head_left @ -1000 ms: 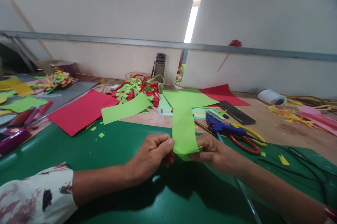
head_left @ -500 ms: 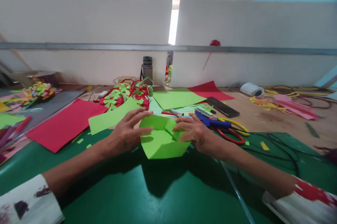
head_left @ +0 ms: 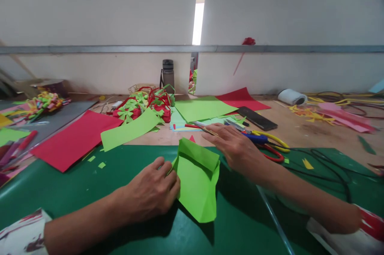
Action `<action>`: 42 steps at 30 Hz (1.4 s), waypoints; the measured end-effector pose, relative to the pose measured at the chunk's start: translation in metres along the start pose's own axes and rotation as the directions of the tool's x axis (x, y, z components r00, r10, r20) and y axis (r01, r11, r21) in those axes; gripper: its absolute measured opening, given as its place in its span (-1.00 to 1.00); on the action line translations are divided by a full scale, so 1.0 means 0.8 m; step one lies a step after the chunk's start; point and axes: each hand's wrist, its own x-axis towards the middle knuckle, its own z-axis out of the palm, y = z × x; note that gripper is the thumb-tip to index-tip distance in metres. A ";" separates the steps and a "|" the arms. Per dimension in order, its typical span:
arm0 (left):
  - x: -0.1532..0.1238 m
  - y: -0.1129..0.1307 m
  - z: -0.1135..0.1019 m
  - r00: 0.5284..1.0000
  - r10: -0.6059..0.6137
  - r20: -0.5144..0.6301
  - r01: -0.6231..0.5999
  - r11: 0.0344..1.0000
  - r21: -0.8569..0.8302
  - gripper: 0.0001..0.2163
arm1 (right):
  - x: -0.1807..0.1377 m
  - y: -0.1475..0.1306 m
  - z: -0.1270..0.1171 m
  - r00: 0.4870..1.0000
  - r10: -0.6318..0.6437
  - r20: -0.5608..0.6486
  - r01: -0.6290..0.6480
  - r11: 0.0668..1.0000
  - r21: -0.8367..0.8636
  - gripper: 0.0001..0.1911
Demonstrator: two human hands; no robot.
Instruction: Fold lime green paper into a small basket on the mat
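Observation:
A folded light-green paper lies on the green cutting mat in front of me, its top flap standing up. My left hand has its fingers curled against the paper's left edge and holds it down. My right hand is off the paper, stretched flat with fingers apart over a pencil and close to the blue glue gun and the red-and-yellow scissors. Nothing is in the right hand.
A red sheet, a green strip and a green sheet lie beyond the mat. A pile of red and green paper flowers, a bottle, a black phone, a white roll and black cables surround them.
The green paper has come down onto the mat, nearer me. My right hand let go of it and reached to the tools. My left hand closed on its left edge.

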 end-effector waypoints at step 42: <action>0.029 -0.005 -0.031 0.962 -0.266 -0.062 0.234 0.920 -0.316 -0.90 | -0.007 -0.089 0.002 0.995 0.047 0.087 -0.078 0.917 0.392 -0.86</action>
